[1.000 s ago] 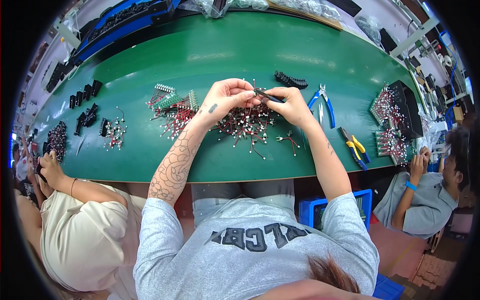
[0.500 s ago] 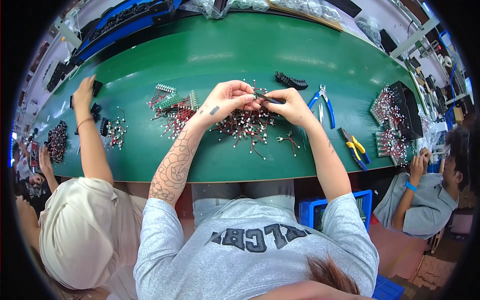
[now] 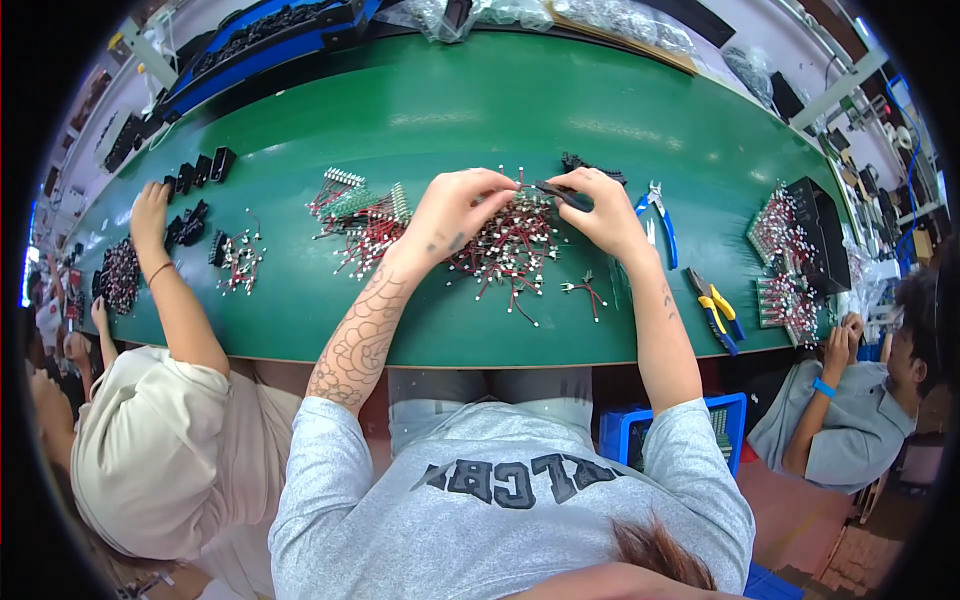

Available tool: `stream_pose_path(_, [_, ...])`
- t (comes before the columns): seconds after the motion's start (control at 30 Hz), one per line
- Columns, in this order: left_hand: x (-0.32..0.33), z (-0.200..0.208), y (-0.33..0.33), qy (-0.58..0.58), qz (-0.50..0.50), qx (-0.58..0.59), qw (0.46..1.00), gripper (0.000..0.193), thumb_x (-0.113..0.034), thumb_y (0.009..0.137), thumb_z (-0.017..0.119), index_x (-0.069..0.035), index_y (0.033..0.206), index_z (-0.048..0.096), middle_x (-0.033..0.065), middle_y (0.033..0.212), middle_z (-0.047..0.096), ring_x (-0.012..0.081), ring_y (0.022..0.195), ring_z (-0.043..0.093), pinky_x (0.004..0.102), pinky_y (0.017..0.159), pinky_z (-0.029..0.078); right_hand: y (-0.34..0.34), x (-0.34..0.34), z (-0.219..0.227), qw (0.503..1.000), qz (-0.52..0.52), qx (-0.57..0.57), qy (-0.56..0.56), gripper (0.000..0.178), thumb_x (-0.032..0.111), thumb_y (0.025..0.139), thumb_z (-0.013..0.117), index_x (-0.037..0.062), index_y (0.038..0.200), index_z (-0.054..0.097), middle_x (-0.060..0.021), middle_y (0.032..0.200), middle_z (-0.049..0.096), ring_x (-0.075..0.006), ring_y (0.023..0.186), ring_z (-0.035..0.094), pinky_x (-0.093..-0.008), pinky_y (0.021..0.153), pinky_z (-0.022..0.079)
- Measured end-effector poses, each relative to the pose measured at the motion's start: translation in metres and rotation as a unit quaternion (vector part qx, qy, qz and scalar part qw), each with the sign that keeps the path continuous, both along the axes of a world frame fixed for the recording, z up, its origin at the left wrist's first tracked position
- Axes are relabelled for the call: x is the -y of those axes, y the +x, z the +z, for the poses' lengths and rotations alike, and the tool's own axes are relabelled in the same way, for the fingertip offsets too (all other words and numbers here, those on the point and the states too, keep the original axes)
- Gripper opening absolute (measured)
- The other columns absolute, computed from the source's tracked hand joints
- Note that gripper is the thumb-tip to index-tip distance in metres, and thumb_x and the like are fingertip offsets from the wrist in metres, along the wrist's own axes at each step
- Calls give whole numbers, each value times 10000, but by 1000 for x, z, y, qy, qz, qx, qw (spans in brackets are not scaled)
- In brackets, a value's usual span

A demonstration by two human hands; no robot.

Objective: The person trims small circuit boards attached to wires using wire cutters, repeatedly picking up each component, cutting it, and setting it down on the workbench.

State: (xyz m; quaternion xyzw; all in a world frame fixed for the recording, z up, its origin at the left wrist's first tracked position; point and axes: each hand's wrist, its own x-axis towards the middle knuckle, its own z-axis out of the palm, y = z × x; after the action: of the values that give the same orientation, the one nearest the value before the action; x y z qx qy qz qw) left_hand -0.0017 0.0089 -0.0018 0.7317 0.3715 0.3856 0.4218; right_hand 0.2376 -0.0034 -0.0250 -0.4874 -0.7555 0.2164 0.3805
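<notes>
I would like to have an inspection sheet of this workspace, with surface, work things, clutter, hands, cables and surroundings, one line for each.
Surface: green tabletop, with light reflections.
Work things: pile of wire leads with white connectors; green strips with red wires, left of it.
Clutter: blue-handled cutters and yellow-and-blue pliers at right; black parts beyond the right hand.
Hands: right hand holds a dark slim tool; left hand is near its tip, grip unclear.
Cables: red and dark wires, loosely heaped in the pile.
Surroundings: co-workers at left and right; blue crate below the table edge.
</notes>
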Motion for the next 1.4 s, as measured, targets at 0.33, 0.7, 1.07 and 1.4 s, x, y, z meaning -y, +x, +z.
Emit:
stream_pose_path(0.33, [-6, 32, -53, 77, 340, -490, 799, 319, -318, 892, 635, -16, 802, 687, 103, 783, 692, 269, 664, 632, 355, 654, 502, -5, 2, 1, 992, -14, 86, 94, 362, 29, 727, 636, 66, 1081, 701, -66, 1058, 676, -251, 1003, 590, -331, 931, 450])
stream_pose_path(0.7, [-5, 48, -78, 24, 340, -193, 920, 241, -234, 884, 669, 6, 869, 683, 97, 754, 683, 203, 616, 615, 311, 595, 503, -12, 7, 6, 992, -21, -4, 123, 362, 11, 716, 649, 64, 1070, 703, -58, 1037, 685, -237, 977, 604, -333, 920, 462])
stream_pose_path(1.07, [-12, 45, -50, -177, 131, 417, 882, 261, -219, 992, 586, -45, 1177, 644, 63, 856, 674, 113, 659, 614, 195, 565, 484, -17, 5, -1, 992, -23, -66, 109, 358, 7, 725, 661, 44, 1078, 703, -73, 1048, 691, -237, 924, 619, -321, 873, 487])
stream_pose_path(1.4, [-18, -4, -25, -414, -113, 283, 858, 335, -241, 1015, 555, -28, 1270, 599, 7, 823, 605, 59, 708, 561, 178, 555, 433, -18, 9, -2, 991, -29, -63, 114, 311, 31, 738, 679, 33, 1047, 717, -71, 952, 714, -222, 811, 639, -304, 780, 509])
